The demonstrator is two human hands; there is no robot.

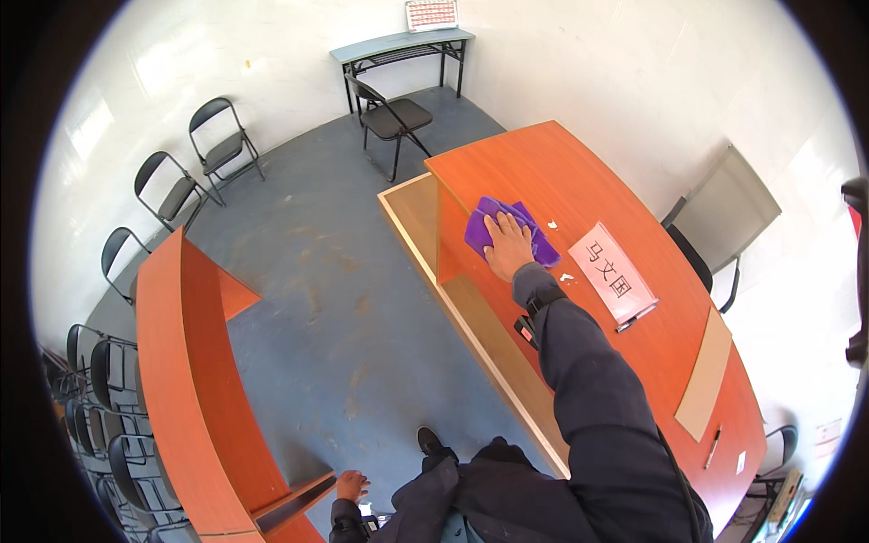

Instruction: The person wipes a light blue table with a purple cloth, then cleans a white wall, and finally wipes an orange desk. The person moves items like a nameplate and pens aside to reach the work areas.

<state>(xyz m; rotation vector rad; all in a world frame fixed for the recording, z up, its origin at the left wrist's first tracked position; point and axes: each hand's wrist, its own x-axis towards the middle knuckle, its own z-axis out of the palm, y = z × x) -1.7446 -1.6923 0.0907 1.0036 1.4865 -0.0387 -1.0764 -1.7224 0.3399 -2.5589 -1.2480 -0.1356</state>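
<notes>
My right hand (508, 248) lies with spread fingers on a folded purple cloth (481, 229), pressing it against the top of an orange wooden desk (652, 271). Small white scraps (567, 277) lie beside the cloth. A pink name card (604, 265) bearing writing rests to the right, with a black pen (637, 316) at its lower edge. My left hand (352, 486) hangs low at the bottom of the view, near the end of a second orange desk (163, 353); its fingers are partly bent and no held object shows.
A tan cardboard strip (706, 377) and another pen (713, 448) lie on the desk. Behind it stands a mesh-backed office chair (733, 203). Black folding chairs (224, 149) line the left wall. A folding table (400, 44) stands at the back, with a folding chair before it.
</notes>
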